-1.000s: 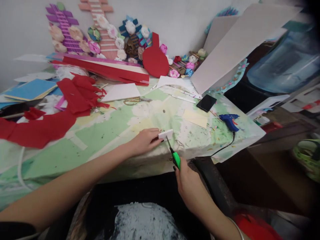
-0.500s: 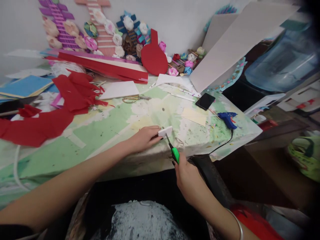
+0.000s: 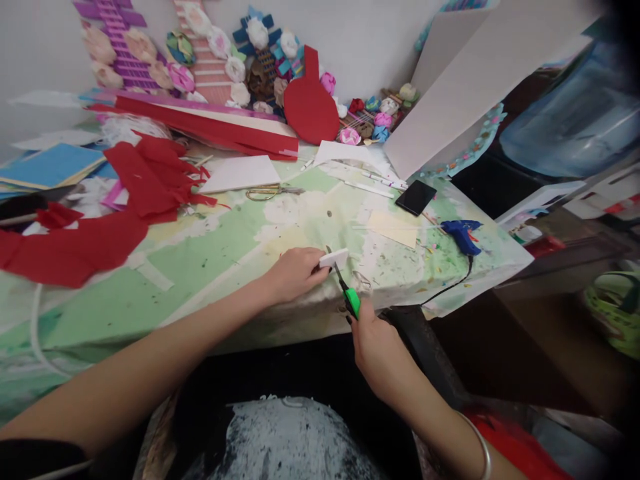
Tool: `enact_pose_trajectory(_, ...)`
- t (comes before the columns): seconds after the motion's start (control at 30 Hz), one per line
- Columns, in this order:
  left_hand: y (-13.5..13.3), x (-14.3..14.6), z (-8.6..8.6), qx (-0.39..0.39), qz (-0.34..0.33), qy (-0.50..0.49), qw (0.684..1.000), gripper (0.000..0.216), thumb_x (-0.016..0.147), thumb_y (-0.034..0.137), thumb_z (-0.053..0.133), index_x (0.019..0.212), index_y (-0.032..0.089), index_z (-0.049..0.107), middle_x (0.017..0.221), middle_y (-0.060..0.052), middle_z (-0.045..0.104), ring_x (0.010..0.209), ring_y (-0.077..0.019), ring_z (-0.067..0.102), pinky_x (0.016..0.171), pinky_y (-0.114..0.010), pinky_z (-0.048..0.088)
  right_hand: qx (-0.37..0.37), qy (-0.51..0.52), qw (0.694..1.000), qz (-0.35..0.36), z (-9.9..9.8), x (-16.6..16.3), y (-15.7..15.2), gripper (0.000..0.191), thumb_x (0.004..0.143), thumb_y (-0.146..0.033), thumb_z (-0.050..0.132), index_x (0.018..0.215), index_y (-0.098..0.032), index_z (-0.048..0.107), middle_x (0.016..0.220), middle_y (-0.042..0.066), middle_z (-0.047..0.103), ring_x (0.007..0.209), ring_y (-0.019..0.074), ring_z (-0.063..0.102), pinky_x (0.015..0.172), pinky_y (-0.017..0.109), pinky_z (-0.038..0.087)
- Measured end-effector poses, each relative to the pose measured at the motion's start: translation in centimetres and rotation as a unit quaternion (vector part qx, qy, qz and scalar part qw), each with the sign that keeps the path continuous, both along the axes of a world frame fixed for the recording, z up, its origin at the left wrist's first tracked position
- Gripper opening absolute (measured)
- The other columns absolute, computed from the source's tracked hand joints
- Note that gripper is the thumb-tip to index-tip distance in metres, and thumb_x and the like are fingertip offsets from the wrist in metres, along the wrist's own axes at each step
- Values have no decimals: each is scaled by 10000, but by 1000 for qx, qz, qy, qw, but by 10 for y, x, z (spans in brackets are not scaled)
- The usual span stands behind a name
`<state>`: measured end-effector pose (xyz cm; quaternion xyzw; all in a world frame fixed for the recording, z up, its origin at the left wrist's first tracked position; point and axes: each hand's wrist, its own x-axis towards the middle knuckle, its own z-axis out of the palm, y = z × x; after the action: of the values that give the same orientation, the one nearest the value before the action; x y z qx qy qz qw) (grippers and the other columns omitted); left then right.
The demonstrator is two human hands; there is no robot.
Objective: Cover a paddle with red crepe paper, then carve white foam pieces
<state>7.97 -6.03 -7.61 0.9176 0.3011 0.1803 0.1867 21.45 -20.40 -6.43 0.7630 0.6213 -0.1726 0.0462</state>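
Note:
My left hand (image 3: 295, 272) presses down on a small white foam piece (image 3: 335, 257) near the front edge of the green paint-stained table (image 3: 210, 253), fingers closed on its left end. My right hand (image 3: 377, 350) grips a green-handled craft knife (image 3: 349, 297); its blade reaches up to the foam piece and touches it.
A blue glue gun (image 3: 463, 235) with its black cord lies at the right, a black phone (image 3: 415, 197) behind it. Gold scissors (image 3: 270, 193), a white sheet (image 3: 241, 174), red paper scraps (image 3: 115, 213) and paper-flower crafts (image 3: 225, 67) fill the back. A large white board (image 3: 475, 87) leans at right.
The hands, foam piece and knife stay together at the table's front edge; the knife handle has moved slightly up toward the foam. The view shifted a little.

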Motion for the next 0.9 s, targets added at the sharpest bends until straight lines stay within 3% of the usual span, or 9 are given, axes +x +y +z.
enact_pose_trajectory(0.57, -1, -2, -1, 11, 3, -23, 1000, 215, 826, 256, 432, 642, 157, 484, 631, -3, 507, 581, -113, 460, 588, -247, 357, -13, 19, 999, -23, -7, 1, -12, 235, 943, -214, 311, 1126, -100, 404, 785, 133, 668, 671, 252, 661, 515, 286, 358)
enact_pose_trajectory(0.9, 0, -3, -1, 3, -13, -23, 1000, 181, 818, 250, 441, 670, 160, 493, 640, -1, 518, 597, -114, 468, 597, -243, 356, -5, 20, 1000, 1, -8, 5, -17, 175, 943, -191, 309, 1061, -102, 402, 716, 111, 647, 619, 230, 645, 476, 265, 290)
